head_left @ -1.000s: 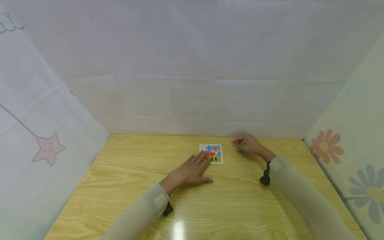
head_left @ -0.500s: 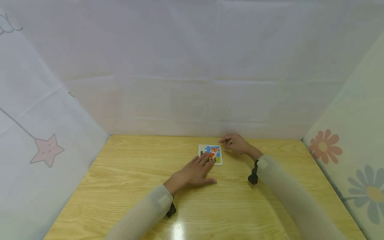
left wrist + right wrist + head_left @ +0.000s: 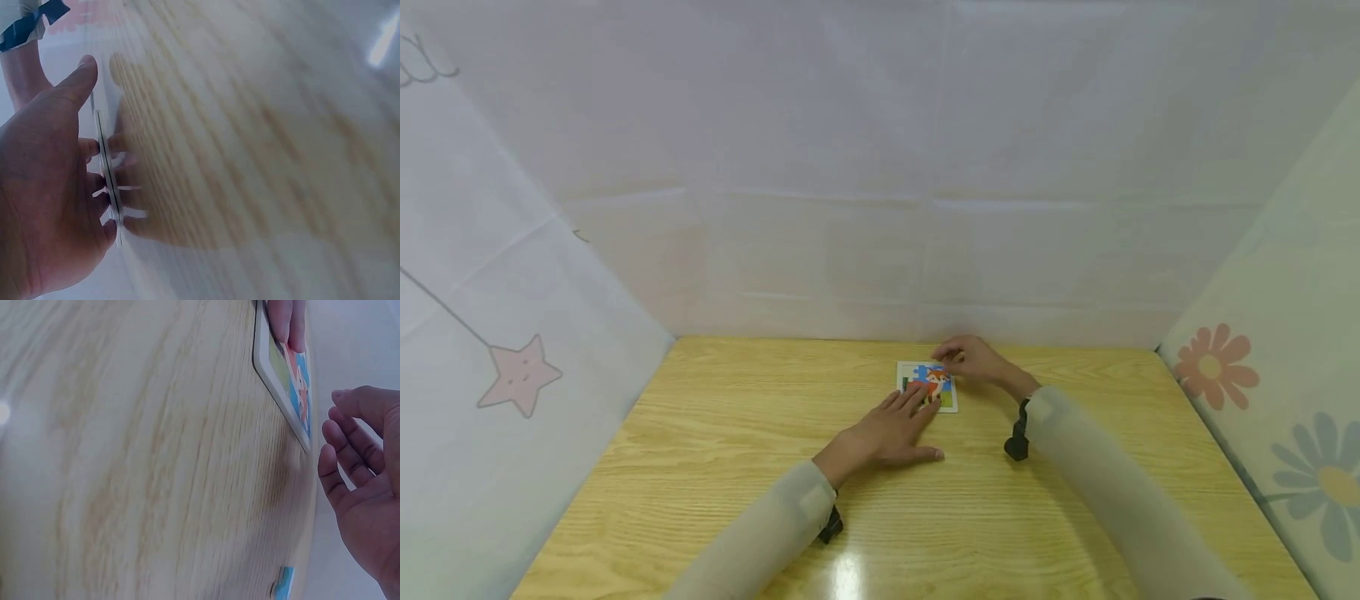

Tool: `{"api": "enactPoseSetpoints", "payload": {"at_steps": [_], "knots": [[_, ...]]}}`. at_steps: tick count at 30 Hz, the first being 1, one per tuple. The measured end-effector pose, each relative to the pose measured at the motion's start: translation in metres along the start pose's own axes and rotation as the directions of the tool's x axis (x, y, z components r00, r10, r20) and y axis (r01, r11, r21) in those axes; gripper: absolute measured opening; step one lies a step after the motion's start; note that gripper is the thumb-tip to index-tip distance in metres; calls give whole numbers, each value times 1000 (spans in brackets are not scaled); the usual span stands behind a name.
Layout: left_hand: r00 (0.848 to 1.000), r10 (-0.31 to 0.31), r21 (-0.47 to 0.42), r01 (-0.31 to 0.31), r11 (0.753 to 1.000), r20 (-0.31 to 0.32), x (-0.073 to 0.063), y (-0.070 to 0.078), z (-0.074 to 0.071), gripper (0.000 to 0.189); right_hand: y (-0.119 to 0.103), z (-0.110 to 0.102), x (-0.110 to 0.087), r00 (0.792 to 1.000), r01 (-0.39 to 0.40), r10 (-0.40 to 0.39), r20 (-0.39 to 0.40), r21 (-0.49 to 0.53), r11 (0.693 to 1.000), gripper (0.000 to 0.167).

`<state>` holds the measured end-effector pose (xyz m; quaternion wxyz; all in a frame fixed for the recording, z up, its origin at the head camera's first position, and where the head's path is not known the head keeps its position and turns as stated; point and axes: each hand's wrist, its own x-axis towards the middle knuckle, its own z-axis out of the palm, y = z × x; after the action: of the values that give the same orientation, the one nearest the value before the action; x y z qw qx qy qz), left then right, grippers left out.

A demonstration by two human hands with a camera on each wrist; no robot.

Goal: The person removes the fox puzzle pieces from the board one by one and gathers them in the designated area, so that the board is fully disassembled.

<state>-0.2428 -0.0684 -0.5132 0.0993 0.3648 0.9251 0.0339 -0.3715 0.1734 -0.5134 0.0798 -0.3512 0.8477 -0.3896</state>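
Observation:
A small square jigsaw puzzle [image 3: 936,388] showing a fox lies in a white frame on the table, its upper left part pale and without picture. My left hand [image 3: 887,433] lies flat, its straight fingertips resting on the puzzle's lower left. Over the puzzle's upper right corner hovers my right hand [image 3: 973,360], fingers bent and thumb close to the index finger. In the right wrist view this hand [image 3: 369,469] hangs beside the frame; whether a piece is pinched between thumb and index finger is hidden. A loose blue puzzle piece [image 3: 284,583] lies on the table below it.
The wooden table [image 3: 760,400] ends at a pale cloth wall [image 3: 820,250] close behind the puzzle. Side cloths with a printed star [image 3: 520,375] and flowers [image 3: 1210,367] stand left and right.
My right hand has moved left from above the loose blue piece to the puzzle's upper right corner. The left hand has slid slightly right on the puzzle.

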Motion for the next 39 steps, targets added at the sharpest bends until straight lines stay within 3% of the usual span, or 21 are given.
{"api": "enactPoseSetpoints", "payload": {"at_steps": [9, 19, 28, 39], "knots": [[1000, 1, 5, -1, 1000, 23, 2, 0, -1, 91, -4, 6, 6, 1000, -16, 15, 20, 27, 999, 30], [999, 2, 4, -2, 1000, 50, 0, 2, -5, 94, -1, 16, 11, 997, -60, 60, 48, -8, 998, 31], [998, 3, 17, -4, 1000, 63, 0, -1, -5, 97, -7, 21, 11, 999, -19, 21, 43, -33, 999, 29], [997, 3, 26, -5, 1000, 72, 2, -3, -2, 98, -11, 23, 13, 995, -37, 44, 88, -76, 996, 30]]}}
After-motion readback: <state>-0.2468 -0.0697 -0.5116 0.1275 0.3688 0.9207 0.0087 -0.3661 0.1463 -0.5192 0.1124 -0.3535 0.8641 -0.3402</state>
